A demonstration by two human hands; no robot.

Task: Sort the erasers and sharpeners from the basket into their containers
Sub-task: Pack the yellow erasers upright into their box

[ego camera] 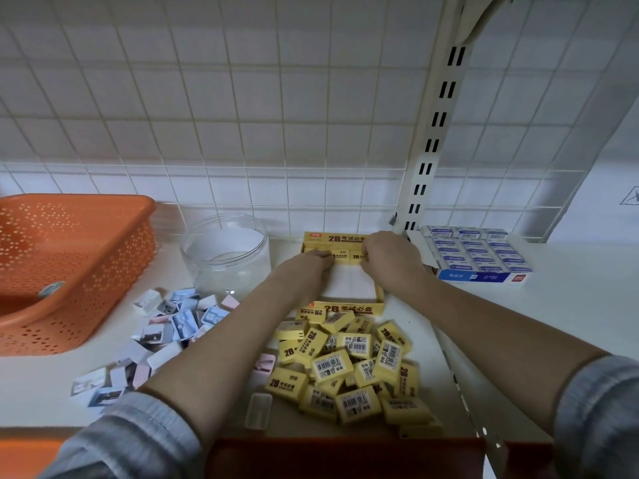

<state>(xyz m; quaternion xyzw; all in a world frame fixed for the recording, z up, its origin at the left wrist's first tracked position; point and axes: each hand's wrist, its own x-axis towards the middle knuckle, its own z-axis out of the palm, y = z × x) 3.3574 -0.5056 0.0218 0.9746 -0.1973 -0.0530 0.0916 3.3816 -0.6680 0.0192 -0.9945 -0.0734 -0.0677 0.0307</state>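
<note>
From the head view I see both hands working in the yellow box [378, 299]: my left hand [316, 262] and right hand [383, 252] each pinch yellow erasers [345, 255] into its far row. Most of the box is unfilled. Loose erasers [349, 368] pile nearer me; sharpeners [173, 326] lie left, by the unfilled jar [224, 257]. The blue box [480, 259] on the right looks full.

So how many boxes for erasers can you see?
2: the yellow box under both hands, mid-shelf, and the blue box to its right, full of blue-and-white erasers.
</note>
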